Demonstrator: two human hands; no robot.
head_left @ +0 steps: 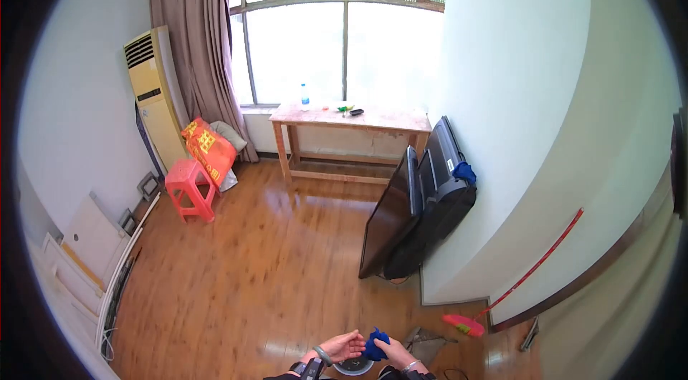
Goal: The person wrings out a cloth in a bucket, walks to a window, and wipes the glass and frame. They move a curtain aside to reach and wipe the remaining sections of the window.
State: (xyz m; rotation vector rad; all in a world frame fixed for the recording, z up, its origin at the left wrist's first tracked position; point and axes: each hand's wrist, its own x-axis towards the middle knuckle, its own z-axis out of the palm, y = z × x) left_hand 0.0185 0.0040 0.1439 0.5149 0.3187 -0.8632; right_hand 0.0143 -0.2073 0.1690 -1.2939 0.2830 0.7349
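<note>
A crumpled blue cloth [373, 346] is gripped in my right hand [395, 354], at the bottom centre of the head view. My left hand [342, 347] is just left of the cloth, fingers stretched out and apart, holding nothing. Under both hands sits a round, light-rimmed basin [353, 371] with dark contents, partly hidden by the hands and cut off by the lower edge.
A broom [532, 272] leans on the right wall near a dustpan [427, 342]. Two large televisions [390, 215] lean there, a blue cloth on one. Ahead stands a wooden table [351, 118] with a bottle [304, 97]; a red stool [190, 186] is at left.
</note>
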